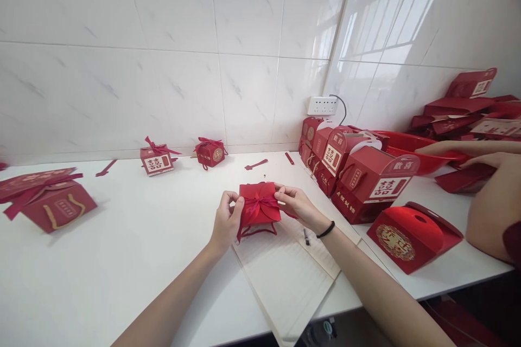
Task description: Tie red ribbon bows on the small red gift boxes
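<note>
A small red gift box (250, 193) with overlapping petal flaps is between my two hands, above an open notebook (285, 276). A dark pink ribbon (259, 203) is tied in a bow across its top, and a cord handle (260, 230) hangs at its near side. My left hand (228, 217) grips the box's left edge, thumb on top. At the right edge, my right hand (299, 206) has its fingers closed at the box and ribbon; exactly which it pinches I cannot tell. A black band circles my right wrist.
Finished-looking ribboned boxes (158, 160) stand along the wall and at far left. On the right are several handled red boxes (366, 184), an open-topped red box (413, 238), a red basin (415, 146) and another person's hand (490, 160). A pen (306, 237) lies on the notebook.
</note>
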